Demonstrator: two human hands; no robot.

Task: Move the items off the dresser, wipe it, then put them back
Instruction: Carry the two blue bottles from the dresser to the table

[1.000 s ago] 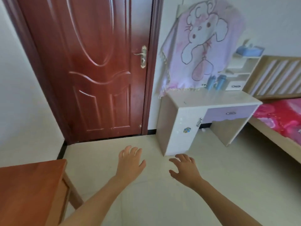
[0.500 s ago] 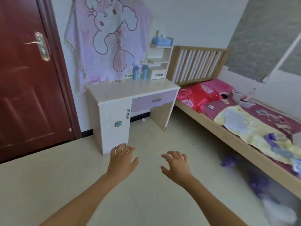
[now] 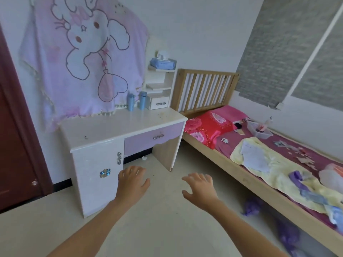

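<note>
The fingers (image 3: 138, 170) of both hands are spread wide and hold nothing. The left hand (image 3: 132, 182) and the right hand (image 3: 199, 188) float above the floor (image 3: 157, 229), just in front of the white and purple desk (image 3: 118, 127). Two blue bottles (image 3: 130, 103) stand at the back of the desk, beside a little shelf (image 3: 159, 86) with a tissue pack (image 3: 163, 63) on top. A bed (image 3: 241, 175) is on the right.

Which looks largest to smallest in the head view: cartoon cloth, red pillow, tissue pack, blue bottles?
Largest first: cartoon cloth, red pillow, tissue pack, blue bottles. The two bottles look alike, so unranked between themselves.
</note>
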